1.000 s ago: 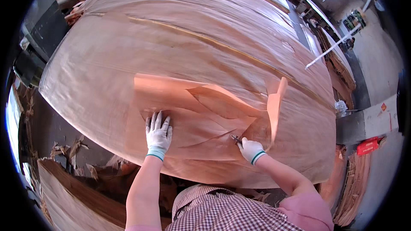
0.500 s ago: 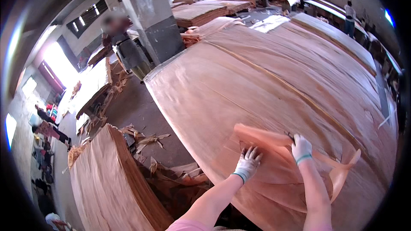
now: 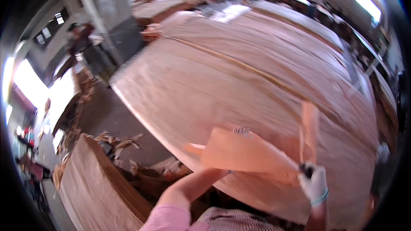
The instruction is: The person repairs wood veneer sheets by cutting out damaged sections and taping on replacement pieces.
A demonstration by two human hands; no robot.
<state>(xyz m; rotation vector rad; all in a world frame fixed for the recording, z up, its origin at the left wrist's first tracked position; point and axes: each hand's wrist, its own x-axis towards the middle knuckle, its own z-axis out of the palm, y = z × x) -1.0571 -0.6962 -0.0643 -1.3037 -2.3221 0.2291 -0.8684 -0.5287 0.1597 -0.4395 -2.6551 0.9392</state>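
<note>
A broad stack of thin wood veneer sheets [image 3: 205, 98] spreads before me, pinkish-tan with a lengthwise split. Over its near part, a loose orange veneer piece [image 3: 244, 152] is raised and bent. My left hand [image 3: 242, 131] is behind this piece. Only blurred gloved fingertips show past its far edge, so its grip is hidden. My right hand [image 3: 313, 185], in a white glove with a green cuff, is closed around a small dark tool [image 3: 306, 170] at the piece's right corner. A narrow veneer strip [image 3: 309, 132] stands up just beyond that hand, smeared by motion.
A leaning veneer stack [image 3: 98, 179] stands at the near left, with torn scraps [image 3: 124, 143] beside it on the floor. Farther left, a person [image 3: 87, 51] stands near a concrete pillar [image 3: 107, 13]. More veneer stacks [image 3: 171, 6] lie at the back.
The loose veneer piece has been lifted and now covers my left hand. My right hand has moved nearer to me with the dark tool. The whole view has shifted right.
</note>
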